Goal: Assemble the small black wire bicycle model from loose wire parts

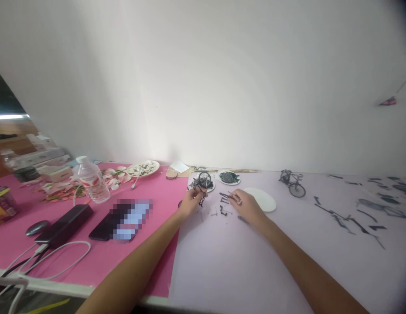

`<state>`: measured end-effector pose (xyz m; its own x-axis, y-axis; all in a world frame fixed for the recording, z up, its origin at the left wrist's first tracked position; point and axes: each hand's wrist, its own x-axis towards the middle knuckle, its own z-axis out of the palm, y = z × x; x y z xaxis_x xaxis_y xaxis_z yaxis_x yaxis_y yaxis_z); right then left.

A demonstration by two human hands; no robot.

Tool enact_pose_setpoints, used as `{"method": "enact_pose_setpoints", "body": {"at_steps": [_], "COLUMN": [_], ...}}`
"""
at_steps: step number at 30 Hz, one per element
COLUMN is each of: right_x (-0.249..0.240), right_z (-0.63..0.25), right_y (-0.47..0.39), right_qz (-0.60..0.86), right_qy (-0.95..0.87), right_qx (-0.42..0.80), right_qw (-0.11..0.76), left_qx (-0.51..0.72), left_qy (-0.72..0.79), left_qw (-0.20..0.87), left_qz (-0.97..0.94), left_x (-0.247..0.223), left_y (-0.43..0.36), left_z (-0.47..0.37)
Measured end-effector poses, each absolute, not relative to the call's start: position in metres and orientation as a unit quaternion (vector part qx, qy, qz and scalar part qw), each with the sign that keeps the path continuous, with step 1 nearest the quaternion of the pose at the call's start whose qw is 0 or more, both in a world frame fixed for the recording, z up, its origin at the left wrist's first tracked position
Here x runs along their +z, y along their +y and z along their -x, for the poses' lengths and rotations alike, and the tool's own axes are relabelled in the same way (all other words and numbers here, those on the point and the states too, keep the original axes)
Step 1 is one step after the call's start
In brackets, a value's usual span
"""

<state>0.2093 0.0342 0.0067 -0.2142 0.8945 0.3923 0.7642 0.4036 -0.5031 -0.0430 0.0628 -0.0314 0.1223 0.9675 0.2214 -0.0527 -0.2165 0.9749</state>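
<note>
Left hand [189,205]: thumb and fingers pinch a small black model bicycle [204,179], one spoked wheel raised, above the lilac sheet [219,261].
Right hand [246,204]: fingertips closed on a thin dark part [231,195], its shape too small to tell.
Handling: such slender tubes probably call for a light, steady pinch, kept off the spokes.
Loose parts [224,211]: scattered between the hands; a low wrist could brush them aside.
Edges: a white oval plate [268,201] just beyond the right hand; the pink cover [160,266] beside the left wrist.
Room: widest between the forearms.
</note>
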Motion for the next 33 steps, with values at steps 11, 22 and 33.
{"method": "enact_pose_setpoints", "body": {"at_steps": [11, 22, 33], "right_x": [-0.002, 0.005, -0.008], "right_z": [-0.197, -0.182, -0.172], "right_y": [0.03, 0.017, 0.014], "right_qz": [0.48, 0.499, 0.396], "right_qy": [-0.736, -0.726, -0.737], "right_qx": [0.185, 0.144, 0.263], "right_qw": [0.44, 0.45, 0.48], "left_qx": [0.51, 0.513, 0.487], "left_qy": [0.386, 0.369, 0.402], "left_qw": [0.496, 0.506, 0.562], "left_qz": [-0.587, -0.587, -0.534], "left_x": [-0.041, -0.042, -0.025], "left_y": [0.056, 0.051, 0.034], "left_z": [0.033, 0.023, 0.017]}}
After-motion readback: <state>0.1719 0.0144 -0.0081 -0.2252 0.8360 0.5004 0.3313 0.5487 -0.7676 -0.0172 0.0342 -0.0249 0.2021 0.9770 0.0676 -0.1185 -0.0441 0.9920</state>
